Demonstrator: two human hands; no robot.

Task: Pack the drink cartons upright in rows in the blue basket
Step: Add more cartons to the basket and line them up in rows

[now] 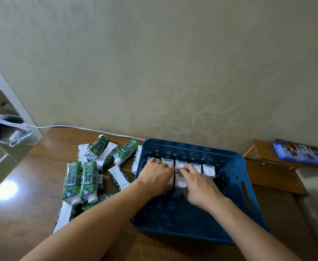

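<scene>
A blue basket (pixel 237 166) stands on the wooden table, right of centre. Several green and white drink cartons stand upright in a row (pixel 208 169) along its far wall, white caps up. In front of that row stands another upright carton (pixel 181 184). My left hand (pixel 155 177) and my right hand (pixel 199 185) both reach into the basket and hold this carton from either side, fingers curled round it. My left hand also covers the left end of the row. Several more cartons (pixel 82 178) lie loose on the table left of the basket.
A white cable (pixel 64 126) runs along the wall behind the table. A small wooden stand with a blue case (pixel 301 153) sits at the right. A white shoe (pixel 7 132) lies on a shelf at far left. The near half of the basket floor is bare.
</scene>
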